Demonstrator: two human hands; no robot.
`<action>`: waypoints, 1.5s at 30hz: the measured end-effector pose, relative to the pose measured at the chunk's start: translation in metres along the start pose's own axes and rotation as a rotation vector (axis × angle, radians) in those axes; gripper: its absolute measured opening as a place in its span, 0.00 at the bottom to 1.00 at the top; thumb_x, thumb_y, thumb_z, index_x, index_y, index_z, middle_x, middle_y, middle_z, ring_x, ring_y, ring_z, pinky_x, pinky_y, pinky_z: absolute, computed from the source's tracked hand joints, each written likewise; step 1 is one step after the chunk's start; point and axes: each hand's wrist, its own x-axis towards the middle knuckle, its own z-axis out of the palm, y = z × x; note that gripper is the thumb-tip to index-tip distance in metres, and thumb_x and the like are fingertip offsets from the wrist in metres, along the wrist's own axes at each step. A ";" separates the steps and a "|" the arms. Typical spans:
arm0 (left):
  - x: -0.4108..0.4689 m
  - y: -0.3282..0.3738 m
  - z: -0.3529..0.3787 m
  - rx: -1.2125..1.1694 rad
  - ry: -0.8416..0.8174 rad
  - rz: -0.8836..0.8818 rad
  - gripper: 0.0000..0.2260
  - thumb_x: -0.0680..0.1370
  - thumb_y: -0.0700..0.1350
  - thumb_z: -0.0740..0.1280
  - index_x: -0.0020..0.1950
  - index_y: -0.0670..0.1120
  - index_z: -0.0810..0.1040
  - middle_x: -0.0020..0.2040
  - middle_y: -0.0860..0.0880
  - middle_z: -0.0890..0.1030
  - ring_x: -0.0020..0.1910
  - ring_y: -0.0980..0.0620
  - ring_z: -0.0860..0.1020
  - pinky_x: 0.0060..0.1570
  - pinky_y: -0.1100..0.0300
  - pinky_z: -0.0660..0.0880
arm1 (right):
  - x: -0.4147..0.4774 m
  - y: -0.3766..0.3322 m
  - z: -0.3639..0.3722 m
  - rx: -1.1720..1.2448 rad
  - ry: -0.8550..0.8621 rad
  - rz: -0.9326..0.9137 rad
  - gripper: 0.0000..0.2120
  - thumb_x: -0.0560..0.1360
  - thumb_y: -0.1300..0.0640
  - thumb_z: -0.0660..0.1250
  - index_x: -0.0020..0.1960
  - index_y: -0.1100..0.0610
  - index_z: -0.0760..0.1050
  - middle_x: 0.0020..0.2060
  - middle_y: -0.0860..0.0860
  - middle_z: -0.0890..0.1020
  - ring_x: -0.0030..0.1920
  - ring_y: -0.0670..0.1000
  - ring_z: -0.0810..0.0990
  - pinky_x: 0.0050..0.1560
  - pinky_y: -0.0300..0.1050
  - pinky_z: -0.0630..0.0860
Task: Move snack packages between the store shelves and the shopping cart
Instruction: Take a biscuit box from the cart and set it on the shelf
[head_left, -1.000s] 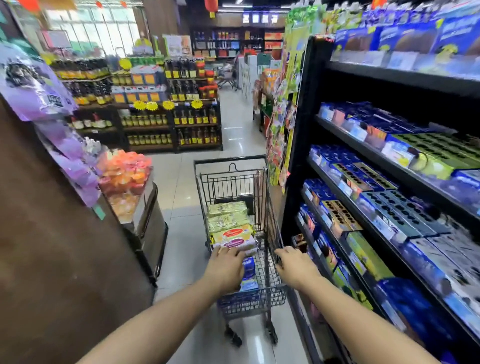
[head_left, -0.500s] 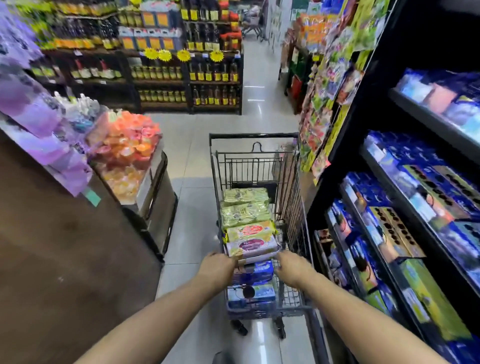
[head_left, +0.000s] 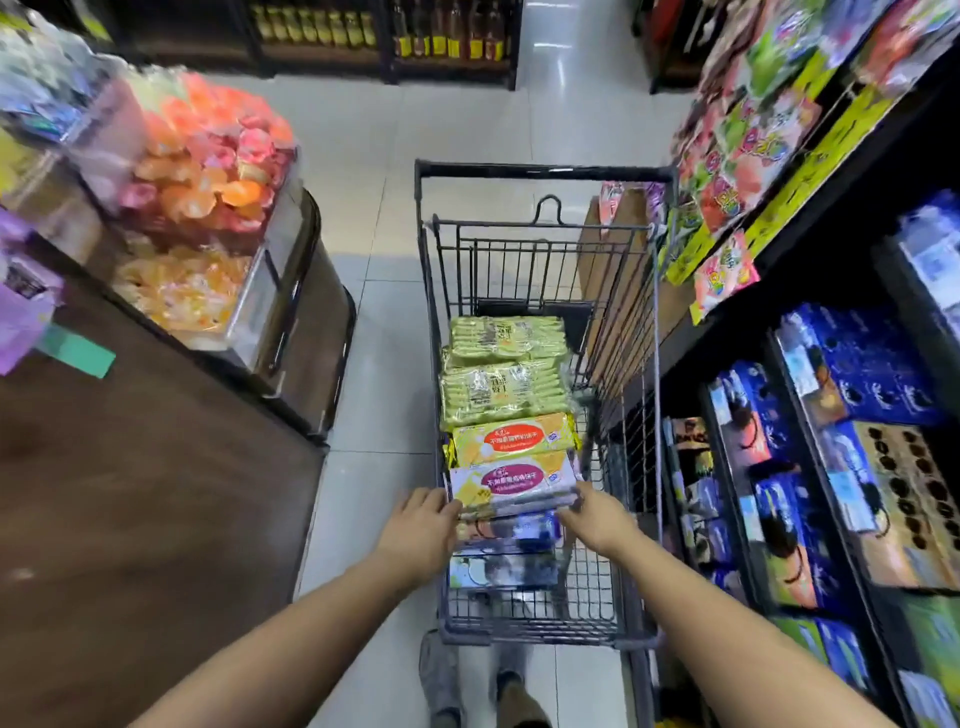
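White package (head_left: 514, 480) — in left hand (head_left: 421, 522), right hand (head_left: 597, 519)

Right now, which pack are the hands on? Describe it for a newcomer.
In the wire cart, follow the row of packs toward the person. The pale pack is held at its ends by the left hand and right hand; its magenta oval label sets it apart from the yellow pack beyond and blue packs nearer.

The shopping cart (head_left: 540, 170) carried packages in a row: a purple-labelled package (head_left: 511, 480) between the fingers (head_left: 448, 508), green packages (head_left: 506, 364) beyond.
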 end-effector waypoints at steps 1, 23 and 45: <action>0.008 -0.001 0.006 -0.001 0.002 -0.019 0.22 0.82 0.51 0.56 0.76 0.51 0.64 0.74 0.47 0.66 0.73 0.44 0.64 0.70 0.50 0.60 | 0.015 0.004 -0.002 0.052 -0.005 0.006 0.28 0.79 0.48 0.67 0.74 0.60 0.67 0.66 0.59 0.78 0.64 0.59 0.78 0.60 0.46 0.74; 0.077 -0.039 0.071 0.170 -0.014 0.122 0.26 0.79 0.56 0.52 0.71 0.50 0.77 0.71 0.44 0.76 0.72 0.33 0.71 0.72 0.36 0.62 | 0.169 0.068 0.026 0.932 -0.392 0.254 0.56 0.59 0.45 0.85 0.79 0.51 0.60 0.70 0.55 0.75 0.70 0.59 0.73 0.74 0.61 0.65; 0.072 0.046 -0.068 -1.330 -0.391 -0.061 0.30 0.74 0.61 0.71 0.65 0.40 0.73 0.57 0.38 0.78 0.53 0.41 0.79 0.52 0.51 0.72 | -0.095 0.056 -0.066 1.196 0.229 0.198 0.37 0.71 0.58 0.77 0.74 0.52 0.64 0.61 0.57 0.83 0.59 0.57 0.82 0.66 0.57 0.75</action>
